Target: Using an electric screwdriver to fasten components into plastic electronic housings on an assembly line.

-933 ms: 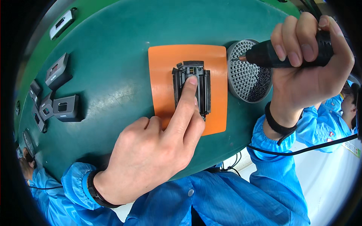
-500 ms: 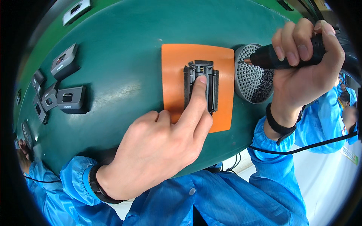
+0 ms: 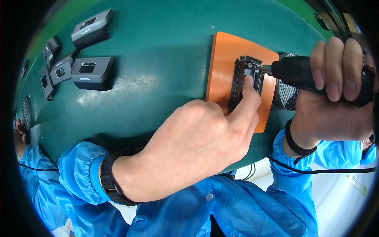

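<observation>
A person in a blue smock works at a green table (image 3: pixel 158 79), pinning a small black frame-shaped part (image 3: pixel 245 79) to an orange mat (image 3: pixel 225 67); the left hand (image 3: pixel 197 146) reaches in from below the mat with its forefinger stretched out and its tip pressed on the middle of the part, the other fingers curled loosely under and holding nothing (the thumb is hidden beneath the hand). The right hand (image 3: pixel 339 94), just to the right of the mat, is wrapped tight around a black electric screwdriver (image 3: pixel 304 73) held nearly level; its metal tip meets the right edge of the part, just above the pressing fingertip. The part lies in the right half of the mat, its long side running up and down; a round perforated dish (image 3: pixel 286 94) stands touching the mat's right edge, partly behind the screwdriver. Well to the left of the mat a cluster of grey housings (image 3: pixel 92 71) lies on the table, several with rectangular openings facing up; dark bands circle both wrists, and a thin black cable (image 3: pixel 316 170) trails from the right one.
</observation>
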Tool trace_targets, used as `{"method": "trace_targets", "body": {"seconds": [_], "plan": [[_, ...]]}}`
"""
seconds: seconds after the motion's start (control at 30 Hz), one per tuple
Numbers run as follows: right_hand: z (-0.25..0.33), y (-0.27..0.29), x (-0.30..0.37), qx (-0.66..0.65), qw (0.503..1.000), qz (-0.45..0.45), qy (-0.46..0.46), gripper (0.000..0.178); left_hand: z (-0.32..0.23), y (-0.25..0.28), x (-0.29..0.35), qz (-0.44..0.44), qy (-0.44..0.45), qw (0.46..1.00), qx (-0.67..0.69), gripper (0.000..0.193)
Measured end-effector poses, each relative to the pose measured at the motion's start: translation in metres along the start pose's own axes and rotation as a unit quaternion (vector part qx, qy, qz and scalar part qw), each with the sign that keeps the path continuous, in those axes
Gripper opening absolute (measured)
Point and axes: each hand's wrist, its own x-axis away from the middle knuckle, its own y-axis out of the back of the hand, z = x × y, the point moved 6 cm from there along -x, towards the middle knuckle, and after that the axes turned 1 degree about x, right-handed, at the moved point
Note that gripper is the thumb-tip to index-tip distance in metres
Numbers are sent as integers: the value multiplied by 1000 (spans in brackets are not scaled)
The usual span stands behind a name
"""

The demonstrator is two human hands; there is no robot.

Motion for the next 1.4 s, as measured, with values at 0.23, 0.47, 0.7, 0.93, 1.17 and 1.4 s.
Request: {"method": "trace_targets", "body": {"seconds": [0.23,0.47,0.7,0.93,1.17,1.4], "plan": [[-10,-7,-1,13,1000,0,-6,22,1,-3,1,-6,3,1000,-6,20],[-10,-15,-2,20,1000,-3,-4,20,0,0,1,-20,-4,1000,1,20],[-8,-32,-1,24,1000,-5,-10,19,-1,-1,2,-25,-6,1000,1,21],[-13,-36,-1,25,999,-15,-16,17,-2,-3,3,-25,5,999,31,22],[22,13,0,24,999,-17,35,21,0,2,3,-8,-13,1000,11,21],[29,64,9,75,980,-164,86,21,-1,5,0,89,-43,995,21,55]]}}
